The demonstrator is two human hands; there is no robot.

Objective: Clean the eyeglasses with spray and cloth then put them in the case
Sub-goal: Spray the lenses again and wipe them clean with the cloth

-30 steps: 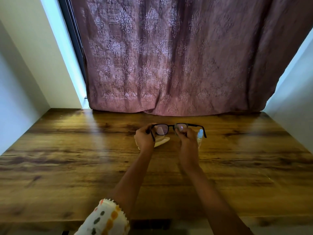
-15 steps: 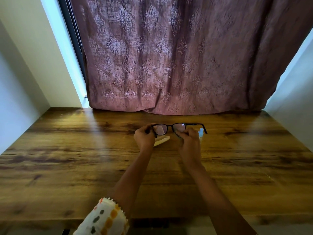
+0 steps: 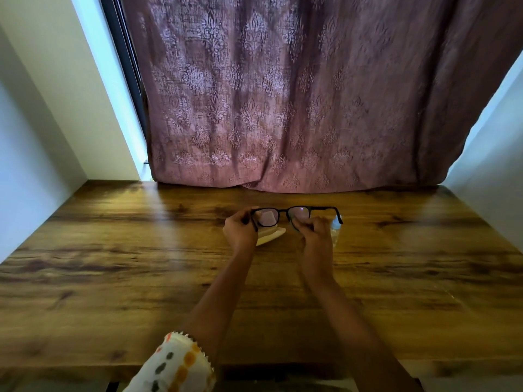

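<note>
While the person leaned in over the tabletop (image 3: 113,264), the eyeglasses (image 3: 283,211) were held clear of the wood, near its far middle and in front of the curtain (image 3: 283,94). They faced the person, with the lenses upright and the arms folded out. The left hand (image 3: 240,230) was curled round the frame at its left hinge, which I took to be the steadying grip, leaving the glass on that side bare. The right hand (image 3: 314,239) was closed on the other lens, its fingertips (image 3: 300,223) pinching the lower rim as one does to rub a lens from both faces. I could not make out whether a cloth lay between those fingers and the glass. So both hands were clamped on the one frame, a lens-width apart.

Under the left hand a cream-coloured piece (image 3: 270,236) lay flat on the tabletop. It may have been the case or the cloth; I could not tell which. Just beyond the right hand stood a clear spray bottle (image 3: 336,232), half hidden by the knuckles and near enough to reach without shifting the frame. A spotted sleeve (image 3: 175,363) covered the left forearm close to the near edge.

By my reckoning the wiping was under way, and the casing had not yet begun.
</note>
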